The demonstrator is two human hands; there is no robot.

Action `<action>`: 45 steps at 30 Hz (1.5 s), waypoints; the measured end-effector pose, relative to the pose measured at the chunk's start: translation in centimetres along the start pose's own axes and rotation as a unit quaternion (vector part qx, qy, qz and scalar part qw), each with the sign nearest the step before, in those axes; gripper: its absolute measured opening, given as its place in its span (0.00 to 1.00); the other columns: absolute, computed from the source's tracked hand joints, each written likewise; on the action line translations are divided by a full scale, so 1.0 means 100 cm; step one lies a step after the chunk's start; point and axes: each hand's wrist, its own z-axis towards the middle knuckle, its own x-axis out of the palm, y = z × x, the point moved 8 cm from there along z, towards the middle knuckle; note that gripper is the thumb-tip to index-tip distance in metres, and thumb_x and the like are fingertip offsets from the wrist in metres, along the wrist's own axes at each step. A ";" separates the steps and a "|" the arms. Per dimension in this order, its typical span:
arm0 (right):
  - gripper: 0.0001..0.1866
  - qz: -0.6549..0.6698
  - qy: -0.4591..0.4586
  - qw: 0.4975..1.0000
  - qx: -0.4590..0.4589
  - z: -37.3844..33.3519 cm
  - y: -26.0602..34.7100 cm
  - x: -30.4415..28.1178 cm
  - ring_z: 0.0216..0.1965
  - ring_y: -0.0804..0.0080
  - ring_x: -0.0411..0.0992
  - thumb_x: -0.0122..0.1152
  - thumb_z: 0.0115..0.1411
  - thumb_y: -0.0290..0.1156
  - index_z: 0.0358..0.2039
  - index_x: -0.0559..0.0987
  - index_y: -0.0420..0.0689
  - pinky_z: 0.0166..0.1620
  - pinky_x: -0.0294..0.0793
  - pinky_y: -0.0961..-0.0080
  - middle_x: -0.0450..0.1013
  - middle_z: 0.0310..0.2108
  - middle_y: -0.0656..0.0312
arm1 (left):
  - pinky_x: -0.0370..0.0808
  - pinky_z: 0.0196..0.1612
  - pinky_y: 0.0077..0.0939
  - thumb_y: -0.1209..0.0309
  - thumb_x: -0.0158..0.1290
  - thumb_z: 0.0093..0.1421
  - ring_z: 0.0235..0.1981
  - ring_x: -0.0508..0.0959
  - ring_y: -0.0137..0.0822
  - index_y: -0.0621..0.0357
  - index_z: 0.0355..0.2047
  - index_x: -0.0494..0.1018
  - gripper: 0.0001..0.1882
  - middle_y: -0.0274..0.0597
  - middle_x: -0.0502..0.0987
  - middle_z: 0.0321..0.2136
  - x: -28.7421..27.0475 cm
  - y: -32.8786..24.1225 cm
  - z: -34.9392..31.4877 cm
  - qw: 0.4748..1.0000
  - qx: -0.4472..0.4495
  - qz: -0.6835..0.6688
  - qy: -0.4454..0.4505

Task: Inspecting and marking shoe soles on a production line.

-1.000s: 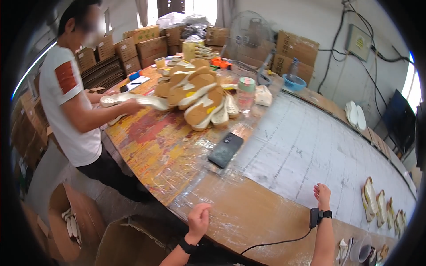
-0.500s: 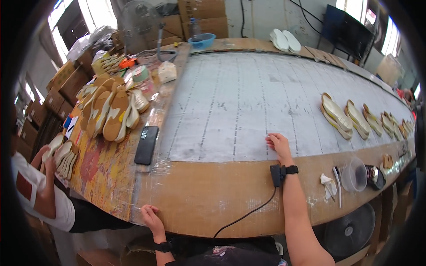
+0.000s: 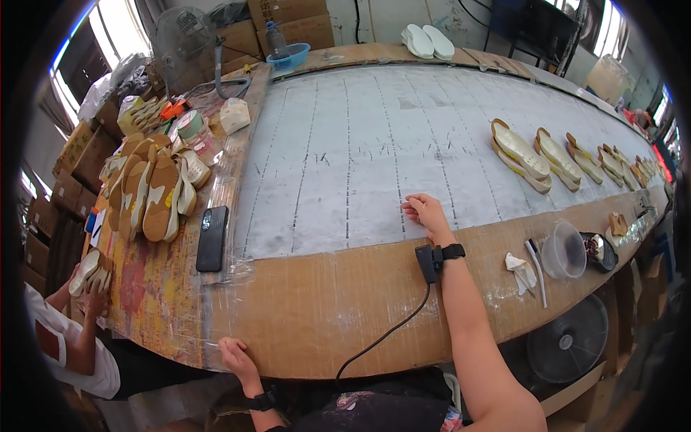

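Observation:
My right hand [image 3: 426, 213] rests palm down on the white ruled table surface [image 3: 374, 144], fingers loosely curled, holding nothing. A black band with a small device and a cable sits at its wrist. My left hand [image 3: 236, 357] lies flat on the brown front edge of the table [image 3: 309, 309], empty. A row of tan and cream shoe soles [image 3: 547, 155] lies to the right of my right hand. A black phone [image 3: 211, 237] lies on the table to the left.
A pile of tan soles [image 3: 147, 191] sits at the left. Another person in a white shirt [image 3: 68, 345] holds soles at the lower left. A clear cup [image 3: 563, 250], brush [image 3: 536, 261], white rag [image 3: 520, 270], blue bowl [image 3: 288, 56], and white soles [image 3: 428, 41] are also there.
The view has swung right and down along the table. My right hand has stayed on the white surface, and my left hand on the table's front edge.

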 end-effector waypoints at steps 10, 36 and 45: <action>0.12 -0.001 0.007 1.000 -0.005 0.000 -0.002 0.002 0.28 0.79 0.70 0.49 0.57 0.30 0.37 0.73 0.37 0.30 0.70 0.84 0.74 0.30 0.59 | 0.61 0.23 0.23 0.69 0.39 0.63 0.18 0.62 0.29 0.63 0.25 0.62 0.11 0.37 0.61 0.15 0.001 0.000 0.000 0.999 -0.003 0.043 0.002; 0.22 -0.052 0.003 0.999 -0.013 -0.006 0.009 0.004 0.18 0.85 0.59 0.48 0.59 0.47 0.28 0.78 0.39 0.21 0.61 0.86 0.64 0.18 0.69 | 0.64 0.25 0.21 0.72 0.45 0.59 0.20 0.64 0.26 0.64 0.29 0.68 0.07 0.36 0.65 0.18 0.000 0.002 -0.002 0.996 0.034 0.080 -0.023; 0.17 -0.037 -0.023 0.999 -0.031 -0.001 0.005 -0.003 0.20 0.85 0.61 0.50 0.58 0.43 0.33 0.77 0.40 0.21 0.61 0.87 0.69 0.22 0.67 | 0.64 0.25 0.22 0.72 0.46 0.58 0.21 0.65 0.28 0.65 0.28 0.69 0.08 0.38 0.68 0.19 0.001 -0.005 -0.002 0.993 0.055 0.098 -0.023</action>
